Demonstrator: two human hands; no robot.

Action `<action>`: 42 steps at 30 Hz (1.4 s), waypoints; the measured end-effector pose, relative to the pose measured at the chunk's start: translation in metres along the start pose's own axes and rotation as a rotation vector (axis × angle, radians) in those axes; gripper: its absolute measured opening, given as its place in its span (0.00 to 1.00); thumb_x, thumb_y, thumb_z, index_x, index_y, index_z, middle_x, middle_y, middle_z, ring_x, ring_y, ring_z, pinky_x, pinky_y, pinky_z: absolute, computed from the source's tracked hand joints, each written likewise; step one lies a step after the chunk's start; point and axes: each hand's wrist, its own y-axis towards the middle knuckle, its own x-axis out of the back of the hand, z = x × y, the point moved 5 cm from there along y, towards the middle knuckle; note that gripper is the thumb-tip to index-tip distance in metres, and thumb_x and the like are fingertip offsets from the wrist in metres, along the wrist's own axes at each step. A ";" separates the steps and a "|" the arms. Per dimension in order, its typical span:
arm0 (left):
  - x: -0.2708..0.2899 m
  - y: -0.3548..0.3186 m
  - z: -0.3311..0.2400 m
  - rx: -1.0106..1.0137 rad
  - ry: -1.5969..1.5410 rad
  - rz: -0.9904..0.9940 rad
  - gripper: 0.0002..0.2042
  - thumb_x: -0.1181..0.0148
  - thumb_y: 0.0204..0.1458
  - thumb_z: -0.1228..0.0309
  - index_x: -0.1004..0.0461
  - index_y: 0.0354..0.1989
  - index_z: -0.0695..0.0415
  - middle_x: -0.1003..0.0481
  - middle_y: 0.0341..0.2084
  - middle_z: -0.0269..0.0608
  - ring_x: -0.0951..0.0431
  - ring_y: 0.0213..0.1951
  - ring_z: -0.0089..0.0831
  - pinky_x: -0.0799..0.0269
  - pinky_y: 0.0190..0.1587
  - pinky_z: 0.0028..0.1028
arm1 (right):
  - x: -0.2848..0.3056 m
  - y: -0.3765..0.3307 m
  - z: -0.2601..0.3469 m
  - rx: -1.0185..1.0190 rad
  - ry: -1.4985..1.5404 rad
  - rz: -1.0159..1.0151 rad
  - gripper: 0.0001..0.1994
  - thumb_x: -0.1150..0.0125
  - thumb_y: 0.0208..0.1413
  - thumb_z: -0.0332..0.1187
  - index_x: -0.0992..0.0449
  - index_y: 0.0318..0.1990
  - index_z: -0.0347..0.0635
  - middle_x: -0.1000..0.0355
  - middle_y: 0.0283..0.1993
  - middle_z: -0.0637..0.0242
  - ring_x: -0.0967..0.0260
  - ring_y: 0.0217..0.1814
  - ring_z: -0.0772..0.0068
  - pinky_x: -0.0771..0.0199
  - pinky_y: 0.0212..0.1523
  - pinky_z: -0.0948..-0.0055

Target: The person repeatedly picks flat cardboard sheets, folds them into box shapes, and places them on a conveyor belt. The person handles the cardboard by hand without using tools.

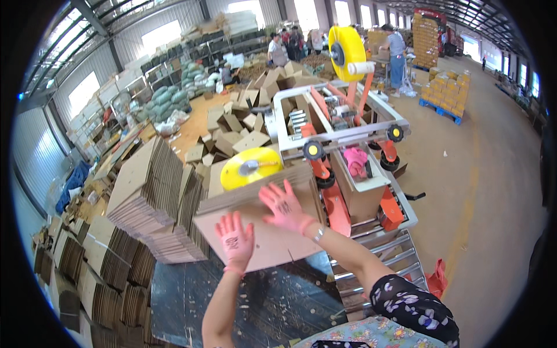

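Both of my hands wear pink gloves. My left hand lies with its fingers stretched out against the front face of a flat cardboard box. Higher on the same cardboard, near its top edge, my right hand is spread open. This cardboard leans against more folded sheets behind it, on a dark worn tabletop. A yellow roll of tape lies on top of the cardboard behind my hands. To the left stands a tall stack of folded cardboard boxes.
At right is a box-sealing machine with a yellow tape roll above, a roller conveyor and a brown box inside. Loose cartons heap behind. A blue pallet bears yellow cartons. Other people work farther back.
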 end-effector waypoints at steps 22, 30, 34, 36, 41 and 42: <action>0.104 -0.122 -0.113 -0.669 -0.284 0.752 0.17 0.43 0.55 0.55 0.29 0.23 0.55 0.25 0.22 0.41 0.24 0.27 0.42 0.30 0.29 0.40 | 0.121 -0.218 0.154 0.250 0.764 1.038 0.22 0.55 0.65 0.50 0.28 0.29 0.40 0.28 0.29 0.57 0.28 0.34 0.53 0.29 0.36 0.60; 0.188 -0.102 -0.102 -0.777 -0.369 0.545 0.25 0.42 0.53 0.53 0.29 0.55 0.56 0.31 0.55 0.49 0.33 0.58 0.49 0.40 0.60 0.49 | 0.213 -0.163 0.134 0.243 0.091 -0.020 0.17 0.39 0.50 0.38 0.25 0.48 0.47 0.29 0.56 0.65 0.33 0.59 0.62 0.40 0.61 0.46; 0.129 -0.104 -0.104 -0.644 -0.409 0.359 0.26 0.42 0.49 0.57 0.29 0.55 0.56 0.33 0.55 0.50 0.37 0.60 0.51 0.49 0.62 0.57 | 0.241 -0.183 0.073 -0.186 -0.179 0.047 0.15 0.38 0.51 0.43 0.22 0.39 0.41 0.27 0.52 0.61 0.32 0.56 0.56 0.45 0.61 0.41; 0.132 -0.109 -0.087 -0.458 -0.441 0.101 0.23 0.43 0.49 0.64 0.30 0.55 0.57 0.35 0.58 0.53 0.40 0.61 0.58 0.51 0.61 0.63 | 0.254 -0.235 0.090 -0.161 0.141 0.064 0.20 0.37 0.52 0.44 0.23 0.44 0.37 0.28 0.55 0.58 0.32 0.58 0.55 0.43 0.63 0.47; 0.029 -0.066 -0.141 0.281 -0.983 1.220 0.33 0.46 0.58 0.52 0.42 0.63 0.67 0.26 0.50 0.56 0.26 0.54 0.38 0.33 0.58 0.30 | 0.250 -0.332 0.079 -0.317 0.257 -0.134 0.16 0.40 0.53 0.36 0.23 0.48 0.39 0.29 0.54 0.54 0.34 0.59 0.50 0.50 0.68 0.46; 0.025 -0.054 -0.170 0.202 -1.015 1.263 0.34 0.46 0.58 0.51 0.42 0.64 0.66 0.27 0.52 0.56 0.27 0.56 0.39 0.34 0.58 0.31 | 0.256 -0.346 0.074 -0.445 0.277 -0.243 0.15 0.43 0.54 0.36 0.23 0.46 0.39 0.28 0.52 0.55 0.34 0.58 0.49 0.50 0.68 0.45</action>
